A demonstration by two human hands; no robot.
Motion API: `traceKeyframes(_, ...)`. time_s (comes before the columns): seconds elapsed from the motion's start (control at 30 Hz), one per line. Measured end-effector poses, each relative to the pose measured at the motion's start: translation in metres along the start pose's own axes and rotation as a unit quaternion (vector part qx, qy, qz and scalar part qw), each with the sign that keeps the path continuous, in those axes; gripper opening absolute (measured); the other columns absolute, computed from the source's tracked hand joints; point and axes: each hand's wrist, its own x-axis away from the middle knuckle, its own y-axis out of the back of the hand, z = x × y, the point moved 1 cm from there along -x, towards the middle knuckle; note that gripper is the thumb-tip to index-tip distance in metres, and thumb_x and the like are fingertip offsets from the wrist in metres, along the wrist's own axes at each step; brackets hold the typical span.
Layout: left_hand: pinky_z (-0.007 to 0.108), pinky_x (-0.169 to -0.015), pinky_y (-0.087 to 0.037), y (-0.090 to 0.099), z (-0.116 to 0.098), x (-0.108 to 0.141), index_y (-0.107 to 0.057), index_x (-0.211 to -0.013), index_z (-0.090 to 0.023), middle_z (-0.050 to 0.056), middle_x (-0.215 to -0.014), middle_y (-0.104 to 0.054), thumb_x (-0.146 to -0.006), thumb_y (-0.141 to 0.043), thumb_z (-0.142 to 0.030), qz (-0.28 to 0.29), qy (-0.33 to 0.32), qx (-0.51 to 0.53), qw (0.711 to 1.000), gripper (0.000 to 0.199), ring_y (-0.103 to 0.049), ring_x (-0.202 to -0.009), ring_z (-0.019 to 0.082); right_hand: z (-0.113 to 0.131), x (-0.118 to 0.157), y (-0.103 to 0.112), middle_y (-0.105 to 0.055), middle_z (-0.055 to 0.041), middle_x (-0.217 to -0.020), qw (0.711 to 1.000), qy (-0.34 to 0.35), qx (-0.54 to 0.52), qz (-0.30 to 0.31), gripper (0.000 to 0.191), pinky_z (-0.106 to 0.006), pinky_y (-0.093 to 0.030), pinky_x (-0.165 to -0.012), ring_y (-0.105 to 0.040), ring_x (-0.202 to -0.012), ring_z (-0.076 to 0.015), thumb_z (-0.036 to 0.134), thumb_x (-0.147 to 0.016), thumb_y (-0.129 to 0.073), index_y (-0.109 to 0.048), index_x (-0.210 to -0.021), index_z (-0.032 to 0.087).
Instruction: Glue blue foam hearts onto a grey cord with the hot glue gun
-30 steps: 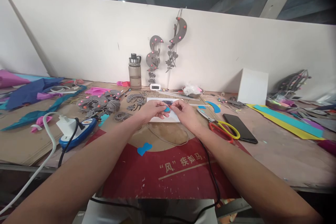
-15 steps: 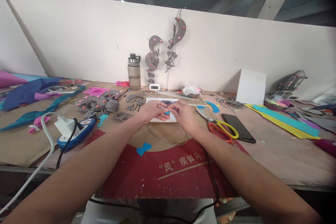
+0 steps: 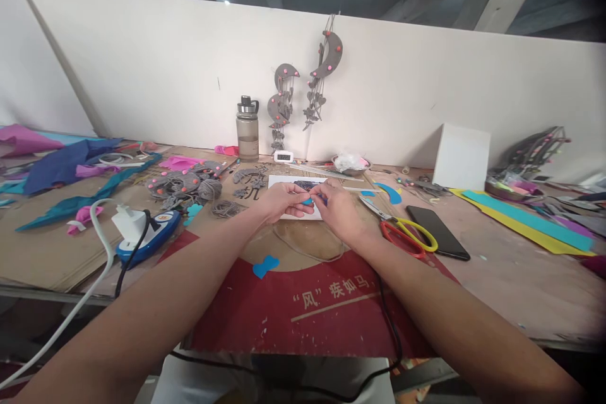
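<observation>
My left hand (image 3: 285,202) and my right hand (image 3: 339,209) meet above a white sheet (image 3: 279,181), fingertips pinched close together. Between them is a small blue piece (image 3: 307,201), mostly covered by the fingers; it looks like the blue felt cut-outs nearby. A dark grey item (image 3: 305,185) lies on the sheet just beyond my fingertips. On the red and brown cardboard (image 3: 265,322) nearer to me rests a blue heart-shaped cut-out (image 3: 266,266). A thin grey cord (image 3: 303,257) loops below my hands.
Scissors (image 3: 409,237) with red and yellow handles and a black phone (image 3: 438,233) lie to the right. Left are a power strip (image 3: 156,237) with cables and grey felt pieces with yarn (image 3: 184,186). A bottle (image 3: 247,129) and small digital clock (image 3: 283,156) stand at the back.
The whole view has shifted slightly, so things appear a little farther right. Both hands stay together on the blue piece, with only small finger movement.
</observation>
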Motion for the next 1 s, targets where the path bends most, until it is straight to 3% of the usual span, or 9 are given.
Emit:
traceKeyframes(0.47,0.016,-0.038,-0.031,0.003,0.002,-0.002,-0.065,-0.082,-0.008,0.011,-0.08,-0.071,-0.069,-0.08,-0.035,-0.002,-0.025,-0.029,0.999,0.033,-0.068,-0.06,0.013,0.004,-0.001,0.0,-0.054,-0.0034,-0.084,1.0,-0.016,-0.013,-0.017,0.011,-0.029,-0.04,-0.071,-0.051,-0.075,-0.0156,0.02,-0.086,-0.051,-0.06,-0.079,0.019)
traceKeyframes(0.6,0.017,-0.039,-0.032,0.002,0.003,-0.004,-0.064,-0.079,-0.009,0.008,-0.073,-0.069,-0.072,-0.078,-0.029,-0.032,-0.052,-0.05,0.997,0.025,-0.063,-0.053,0.01,0.004,-0.002,0.001,-0.057,-0.0032,-0.081,0.999,-0.038,-0.019,-0.021,0.01,-0.029,-0.039,-0.072,-0.051,-0.076,-0.0161,0.019,-0.083,-0.052,-0.059,-0.076,0.019)
traceKeyframes(0.77,0.02,-0.049,-0.041,0.005,0.002,-0.009,-0.063,-0.083,-0.009,0.005,-0.071,-0.067,-0.072,-0.075,-0.015,-0.065,-0.071,-0.002,0.995,0.018,-0.06,-0.055,0.009,-0.006,-0.007,0.004,-0.065,-0.0033,-0.084,0.989,-0.093,-0.112,0.005,0.02,-0.03,-0.041,-0.075,-0.056,-0.078,-0.0161,0.029,-0.09,-0.047,-0.064,-0.086,0.018)
traceKeyframes(0.87,0.02,-0.049,-0.038,0.006,-0.001,-0.007,-0.063,-0.079,-0.01,0.005,-0.074,-0.065,-0.068,-0.079,-0.021,-0.049,-0.068,0.019,0.996,0.023,-0.059,-0.059,0.009,-0.012,-0.009,0.005,-0.068,-0.0029,-0.087,0.983,-0.105,-0.147,0.024,0.022,-0.03,-0.042,-0.074,-0.057,-0.078,-0.0157,0.031,-0.089,-0.048,-0.067,-0.092,0.019)
traceKeyframes(1.0,0.019,-0.049,-0.032,0.004,-0.005,-0.002,-0.067,-0.076,-0.012,0.003,-0.074,-0.062,-0.063,-0.081,-0.03,-0.036,-0.066,-0.034,0.997,0.026,-0.052,-0.062,0.008,-0.018,-0.009,0.005,-0.07,-0.0012,-0.083,0.978,-0.118,-0.17,0.025,0.02,-0.029,-0.043,-0.07,-0.058,-0.073,-0.0151,0.032,-0.086,-0.053,-0.068,-0.09,0.021)
